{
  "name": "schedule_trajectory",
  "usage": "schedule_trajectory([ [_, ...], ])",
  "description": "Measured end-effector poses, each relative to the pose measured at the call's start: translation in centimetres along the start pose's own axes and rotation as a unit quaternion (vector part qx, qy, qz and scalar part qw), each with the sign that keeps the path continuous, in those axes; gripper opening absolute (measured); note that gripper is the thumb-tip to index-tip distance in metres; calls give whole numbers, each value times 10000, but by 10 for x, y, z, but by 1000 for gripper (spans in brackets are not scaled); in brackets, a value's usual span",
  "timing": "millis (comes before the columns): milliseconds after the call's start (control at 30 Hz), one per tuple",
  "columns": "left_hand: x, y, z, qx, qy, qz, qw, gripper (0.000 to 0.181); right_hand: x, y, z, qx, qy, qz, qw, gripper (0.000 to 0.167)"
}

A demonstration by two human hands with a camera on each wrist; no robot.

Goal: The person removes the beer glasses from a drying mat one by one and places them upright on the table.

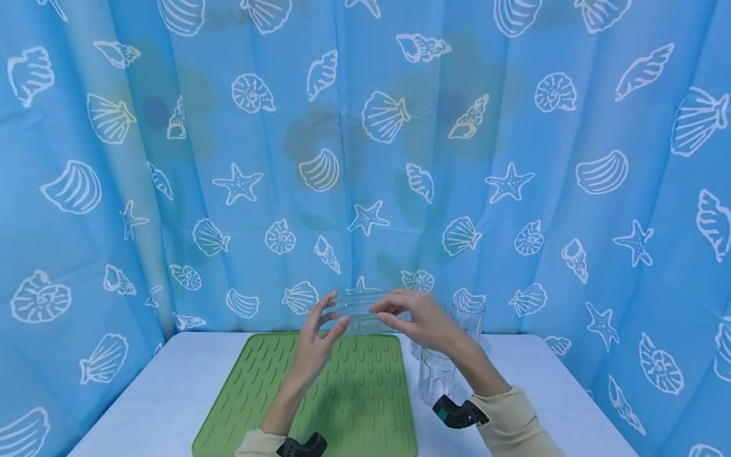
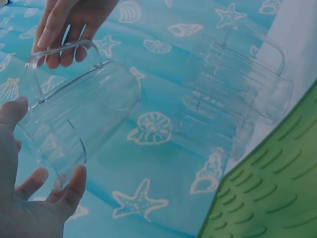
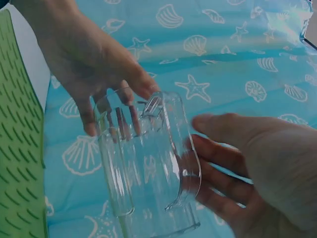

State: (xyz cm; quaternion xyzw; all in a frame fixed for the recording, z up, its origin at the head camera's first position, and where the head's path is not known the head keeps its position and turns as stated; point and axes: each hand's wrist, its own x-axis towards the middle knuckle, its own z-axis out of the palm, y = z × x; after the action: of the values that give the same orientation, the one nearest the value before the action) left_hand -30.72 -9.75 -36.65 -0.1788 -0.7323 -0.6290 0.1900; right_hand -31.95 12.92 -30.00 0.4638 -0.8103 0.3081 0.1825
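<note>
A clear glass mug (image 1: 357, 312) with a loop handle is held tilted on its side in the air, above the far edge of the green mat. My left hand (image 1: 315, 339) grips one end of it, thumb and fingers spread round the rim, as the left wrist view shows. On the other side my right hand (image 1: 422, 320) holds the mug's handle (image 3: 195, 168), its fingers passing through the loop. The mug looks empty.
A green ridged mat (image 1: 365, 406) lies on the white table (image 1: 548, 393). To its right stand several more clear mugs, one nearer (image 1: 436, 377) and one farther back (image 1: 468, 317), partly behind my right hand. A blue shell-patterned curtain (image 1: 365, 158) hangs behind the table.
</note>
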Motion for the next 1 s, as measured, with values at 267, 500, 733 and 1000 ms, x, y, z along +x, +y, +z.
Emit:
schedule_trajectory([
  [267,-1,0,0,160,-41,48,9999,54,4,-3,1,130,-1122,-49,9936,24],
  [500,-1,-3,3,218,17,-6,9998,52,5,-2,2,466,-1545,44,9869,23],
  [733,-2,-5,5,245,34,-25,9997,52,5,-2,1,455,-1722,148,9839,24],
  [1000,5,-26,3,271,-31,-1,9996,53,5,1,2,479,-1747,113,9834,22],
])
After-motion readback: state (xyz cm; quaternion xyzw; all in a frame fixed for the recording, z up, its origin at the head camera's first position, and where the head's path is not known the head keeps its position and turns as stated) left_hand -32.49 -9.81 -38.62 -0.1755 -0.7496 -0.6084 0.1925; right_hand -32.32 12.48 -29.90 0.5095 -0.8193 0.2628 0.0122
